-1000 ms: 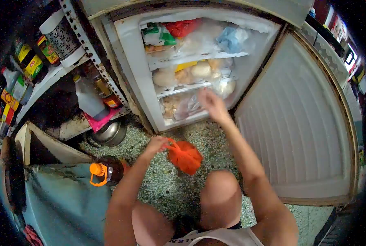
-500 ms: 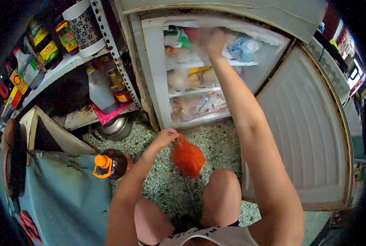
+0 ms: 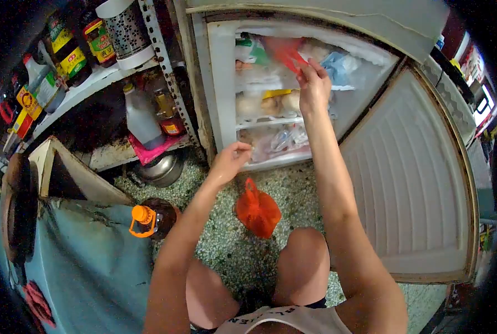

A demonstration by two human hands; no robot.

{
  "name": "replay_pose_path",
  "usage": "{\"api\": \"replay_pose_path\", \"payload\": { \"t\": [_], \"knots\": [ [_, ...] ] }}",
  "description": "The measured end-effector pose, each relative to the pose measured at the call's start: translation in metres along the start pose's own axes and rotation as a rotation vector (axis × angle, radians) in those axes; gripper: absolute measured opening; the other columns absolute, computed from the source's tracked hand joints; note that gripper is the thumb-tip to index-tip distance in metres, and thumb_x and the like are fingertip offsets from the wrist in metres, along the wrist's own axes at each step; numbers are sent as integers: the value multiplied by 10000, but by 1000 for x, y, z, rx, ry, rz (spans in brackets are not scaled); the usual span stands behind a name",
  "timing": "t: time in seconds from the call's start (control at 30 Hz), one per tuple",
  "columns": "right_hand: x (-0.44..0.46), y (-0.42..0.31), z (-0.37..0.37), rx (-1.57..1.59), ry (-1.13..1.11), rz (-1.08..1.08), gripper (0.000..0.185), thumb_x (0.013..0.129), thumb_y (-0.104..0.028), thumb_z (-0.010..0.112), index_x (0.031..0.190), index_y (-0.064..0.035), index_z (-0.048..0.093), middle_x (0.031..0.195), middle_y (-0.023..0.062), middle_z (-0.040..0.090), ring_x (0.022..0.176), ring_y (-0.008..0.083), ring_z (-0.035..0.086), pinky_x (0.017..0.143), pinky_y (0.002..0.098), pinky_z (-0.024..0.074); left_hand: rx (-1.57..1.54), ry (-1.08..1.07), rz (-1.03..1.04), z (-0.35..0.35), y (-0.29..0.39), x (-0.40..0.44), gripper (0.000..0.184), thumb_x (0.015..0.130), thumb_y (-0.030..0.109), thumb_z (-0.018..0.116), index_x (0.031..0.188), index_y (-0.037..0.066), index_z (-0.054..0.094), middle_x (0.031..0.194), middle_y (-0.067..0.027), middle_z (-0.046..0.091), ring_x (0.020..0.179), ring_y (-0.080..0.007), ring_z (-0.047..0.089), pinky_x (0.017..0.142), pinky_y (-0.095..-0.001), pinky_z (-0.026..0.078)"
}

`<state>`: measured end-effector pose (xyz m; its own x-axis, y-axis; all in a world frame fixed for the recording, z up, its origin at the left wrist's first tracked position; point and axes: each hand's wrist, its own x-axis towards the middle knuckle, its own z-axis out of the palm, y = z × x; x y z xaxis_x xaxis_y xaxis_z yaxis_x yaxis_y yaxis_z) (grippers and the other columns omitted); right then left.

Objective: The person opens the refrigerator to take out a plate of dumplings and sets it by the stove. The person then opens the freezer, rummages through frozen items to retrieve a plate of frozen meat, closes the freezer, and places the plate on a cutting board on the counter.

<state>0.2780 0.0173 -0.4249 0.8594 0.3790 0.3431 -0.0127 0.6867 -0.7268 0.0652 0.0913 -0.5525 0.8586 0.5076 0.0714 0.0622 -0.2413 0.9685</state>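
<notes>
The freezer (image 3: 220, 89) is palely lit, the red bag (image 3: 284, 50) inside blurred; left of the freezer, the shelf (image 3: 108, 78) is dim; right, distortion curves the door (image 3: 410, 183).

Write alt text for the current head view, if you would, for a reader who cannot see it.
A person's right hand grips a red plastic bag in the top of an open, frosty freezer; the left hand is lower, near its base. An orange-red bag rests on the speckled floor before the freezer.

Red bag (image 3: 283, 48): plastic, apparently smooth.
</notes>
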Motion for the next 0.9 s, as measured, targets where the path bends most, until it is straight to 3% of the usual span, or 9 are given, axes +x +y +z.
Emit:
{"api": "replay_pose_path", "payload": {
  "t": [0.13,0.23,0.27,0.37,0.47,0.57,0.67,0.73,0.9],
  "knots": [
    [-16,-2,-7,8,65,-23,389,713,-149,633,1011,13,443,760,54,525,566,93,463,488,208,353,4,55,17,-11,28,-2,254,807,189,570,1015,44,559,880,-3,576,764,-81,491,711,-228,403],
    [-19,-8,-4,-691,84,41,439,713,-285,673,988,25,527,764,58,580,637,116,515,571,230,403,58,69,67,-13,39,-4,252,812,172,552,1027,40,547,958,-42,565,832,-160,523,757,-265,405],
    [-11,-1,-6,-690,85,40,439,713,-285,673,988,25,527,764,58,580,637,116,515,571,230,403,58,68,68,-13,48,-1,252,812,172,552,1027,40,547,958,-42,565,832,-160,523,757,-265,405],
    [10,7,-14,-753,-105,130,410,769,-237,620,1083,6,518,828,44,590,677,92,512,581,216,401,609,225,577,4,77,22,305,811,109,495,1109,47,496,1152,-133,462,1055,-291,445,893,-346,363],
    [17,-7,-8,-290,-118,76,297,792,-153,586,1020,36,565,883,90,612,745,134,560,701,255,440,1088,417,765,19,100,74,396,787,103,493,1173,32,439,1238,-151,396,1148,-304,369,957,-366,324],
    [17,-29,-9,-176,-69,104,273,804,-106,562,1044,25,554,897,84,607,742,134,564,692,237,449,1347,530,776,21,101,106,439,776,134,515,1183,5,415,1231,-150,406,1129,-315,384,943,-360,339],
    [21,-38,-17,-188,-44,40,237,803,-110,561,1012,2,562,761,23,565,612,102,494,633,209,436,1082,503,650,17,106,99,474,761,147,534,1189,-11,402,1215,-157,422,1109,-322,398,928,-371,354],
    [11,-31,-21,-49,0,-80,71,809,-104,544,841,-40,547,546,-66,341,468,47,276,453,213,226,961,504,613,20,108,91,503,755,171,545,1194,-23,392,1199,-162,437,1086,-324,415,906,-375,372],
    [-52,-11,12,-238,34,-241,80,826,-123,512,766,-72,522,571,-78,356,479,13,259,440,186,183,912,695,677,25,101,118,524,675,124,557,1128,-100,418,1235,-219,390,1140,-338,371,972,-429,267]
  ]
}}
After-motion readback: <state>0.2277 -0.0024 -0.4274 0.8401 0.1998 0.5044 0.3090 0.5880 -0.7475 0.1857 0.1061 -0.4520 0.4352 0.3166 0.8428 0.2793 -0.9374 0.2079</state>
